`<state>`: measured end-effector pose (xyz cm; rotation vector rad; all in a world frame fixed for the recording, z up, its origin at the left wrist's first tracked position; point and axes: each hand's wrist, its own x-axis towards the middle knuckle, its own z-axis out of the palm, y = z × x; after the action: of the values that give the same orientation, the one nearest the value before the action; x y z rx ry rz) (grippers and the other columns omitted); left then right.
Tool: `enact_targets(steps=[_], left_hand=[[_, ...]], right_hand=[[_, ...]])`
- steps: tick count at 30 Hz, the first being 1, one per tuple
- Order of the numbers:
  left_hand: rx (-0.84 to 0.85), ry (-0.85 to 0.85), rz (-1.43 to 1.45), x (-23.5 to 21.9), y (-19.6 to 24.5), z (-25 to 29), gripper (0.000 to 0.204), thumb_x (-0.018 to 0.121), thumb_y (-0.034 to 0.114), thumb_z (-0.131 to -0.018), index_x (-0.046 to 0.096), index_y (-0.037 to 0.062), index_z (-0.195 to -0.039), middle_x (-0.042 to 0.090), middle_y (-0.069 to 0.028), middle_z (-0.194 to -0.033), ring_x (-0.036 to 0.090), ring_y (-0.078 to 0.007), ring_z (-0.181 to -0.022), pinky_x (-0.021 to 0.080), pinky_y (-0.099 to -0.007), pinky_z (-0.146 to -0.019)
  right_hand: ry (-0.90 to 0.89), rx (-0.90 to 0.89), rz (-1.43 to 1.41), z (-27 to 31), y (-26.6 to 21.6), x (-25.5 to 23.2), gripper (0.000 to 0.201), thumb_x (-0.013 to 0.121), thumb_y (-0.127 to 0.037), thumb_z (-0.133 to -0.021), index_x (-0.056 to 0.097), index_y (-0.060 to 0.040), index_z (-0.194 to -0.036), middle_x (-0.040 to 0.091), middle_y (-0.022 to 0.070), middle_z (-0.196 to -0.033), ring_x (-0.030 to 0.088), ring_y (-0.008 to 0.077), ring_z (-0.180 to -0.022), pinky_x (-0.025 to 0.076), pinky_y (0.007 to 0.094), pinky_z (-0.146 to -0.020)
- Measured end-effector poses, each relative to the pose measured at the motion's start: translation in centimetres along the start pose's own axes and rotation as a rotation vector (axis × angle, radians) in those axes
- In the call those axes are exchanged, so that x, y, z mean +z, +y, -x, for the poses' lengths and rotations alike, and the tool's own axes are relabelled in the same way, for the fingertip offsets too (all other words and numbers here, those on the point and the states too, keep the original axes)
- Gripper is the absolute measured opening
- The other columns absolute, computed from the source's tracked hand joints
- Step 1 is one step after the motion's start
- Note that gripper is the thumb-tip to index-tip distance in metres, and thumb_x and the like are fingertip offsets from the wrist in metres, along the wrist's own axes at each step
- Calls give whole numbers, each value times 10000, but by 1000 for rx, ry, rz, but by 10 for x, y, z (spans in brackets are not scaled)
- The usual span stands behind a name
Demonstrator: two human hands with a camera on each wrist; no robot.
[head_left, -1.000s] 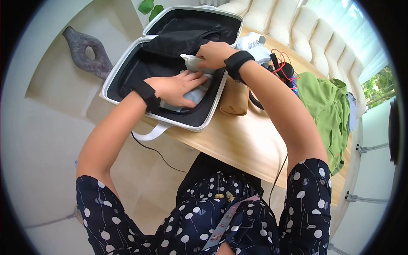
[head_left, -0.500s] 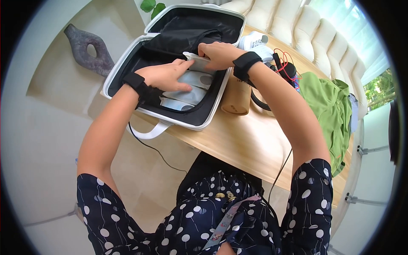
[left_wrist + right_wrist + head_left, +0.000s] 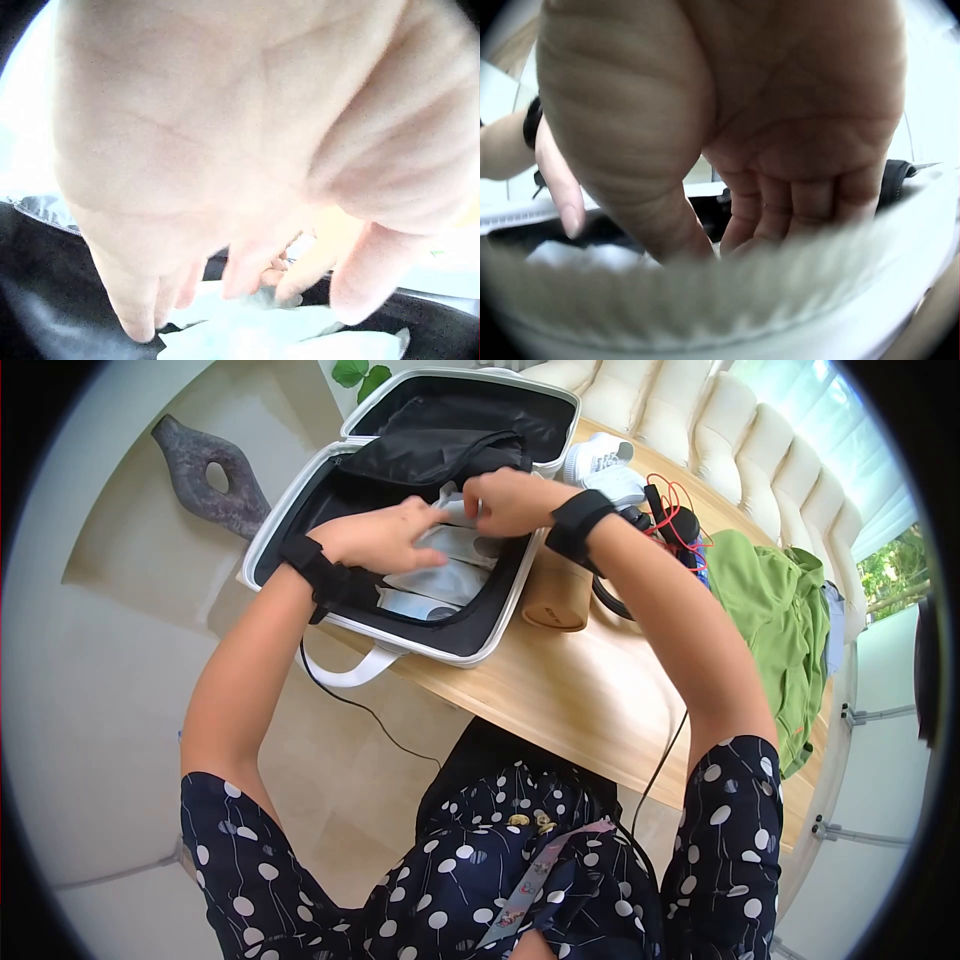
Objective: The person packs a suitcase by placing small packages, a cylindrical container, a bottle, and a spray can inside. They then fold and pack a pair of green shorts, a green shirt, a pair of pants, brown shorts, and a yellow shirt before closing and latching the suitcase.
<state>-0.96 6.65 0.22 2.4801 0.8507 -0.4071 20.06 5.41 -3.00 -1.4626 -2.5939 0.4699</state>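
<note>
A white suitcase (image 3: 478, 658) with black lining lies open on a wooden table. Several pale, flat packets (image 3: 455, 582) sit in a row in its near half. Over them hovers my left hand (image 3: 385, 540), fingers extended and thumb spread, fingertips close to the farthest packet (image 3: 455, 512). My right hand (image 3: 512, 498) reaches across the suitcase's right side and pinches that packet between thumb and curled fingers. In the right wrist view, the blurred suitcase rim (image 3: 705, 300) hides the right fingertips. The left wrist view shows the left palm (image 3: 202, 135) above the packets.
A brown cardboard tube (image 3: 557, 600) stands against the suitcase's right side. Beyond it are white sneakers (image 3: 600, 458), a red cable (image 3: 678, 500) and a green garment (image 3: 765, 600). A black fabric flap (image 3: 420, 460) lies across the suitcase's hinge side.
My left hand has lifted off the packets and shifted left, baring them. The farthest packet, upright in my right hand before, now sits lower in the suitcase.
</note>
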Motion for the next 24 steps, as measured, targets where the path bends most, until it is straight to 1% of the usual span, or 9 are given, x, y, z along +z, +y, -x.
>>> enact_targets(steps=[1,4,6,8,10,11,15,17,24], left_hand=[[14,164,-6,7,-11,-5,667,563,329,-904,294,-3,-1417,368,-212,-1376,443,-344,-1233,370,-342,-1027],[-33,179,-28,10,-18,-16,769,538,430,-900,223,-9,-1447,218,-248,-1490,347,-354,-1329,314,-342,-1076],[6,91,-66,13,-17,-25,800,535,460,-893,207,-8,-1453,170,-256,-1504,313,-354,-1350,298,-340,-1086],[11,-27,-81,14,-5,-27,855,540,514,-875,195,-5,-1460,108,-278,-1517,264,-354,-1379,277,-338,-1097],[25,-2,-91,17,-5,-29,850,546,508,-878,192,1,-1462,111,-275,-1518,277,-357,-1374,281,-346,-1095],[40,-5,-96,17,-7,-28,850,546,508,-878,192,1,-1462,111,-275,-1518,277,-357,-1374,281,-346,-1095],[120,101,-20,12,-5,-19,753,557,417,-902,248,-6,-1442,189,-292,-1491,277,-362,-1374,269,-353,-1103],[154,223,-47,15,0,-14,645,556,327,-918,319,-16,-1410,262,-310,-1455,267,-359,-1379,255,-351,-1113],[277,373,-95,9,45,19,531,606,196,-887,422,42,-1361,344,-234,-1441,420,-370,-1276,371,-370,-1027]], right_hand=[[77,21,-32,2,1,-8,221,613,-144,-784,630,-10,-959,683,136,-857,663,280,-795,516,345,-700],[370,-60,-81,12,14,-29,194,612,-180,-825,629,-14,-923,676,121,-791,655,248,-740,510,328,-678],[471,14,-110,27,14,-49,205,608,-199,-839,629,-14,-923,661,98,-755,636,208,-699,501,317,-661],[443,76,-78,46,20,-74,248,605,-231,-861,628,-18,-986,646,74,-765,612,152,-690,491,286,-645],[471,111,-182,65,50,-85,266,594,-262,-884,629,-30,-1009,644,54,-791,604,129,-696,488,268,-638],[452,283,-89,80,31,-104,263,603,-213,-859,643,7,-998,682,129,-818,659,204,-702,516,298,-654],[513,332,-163,123,64,-118,263,587,-210,-873,632,32,-965,670,120,-791,645,178,-697,511,307,-632],[514,507,-106,146,68,-122,240,587,-211,-895,633,16,-958,666,92,-790,634,149,-697,502,286,-668],[362,663,-31,212,85,-104,271,568,-277,-905,626,-32,-1006,626,32,-778,591,99,-696,476,245,-609]])
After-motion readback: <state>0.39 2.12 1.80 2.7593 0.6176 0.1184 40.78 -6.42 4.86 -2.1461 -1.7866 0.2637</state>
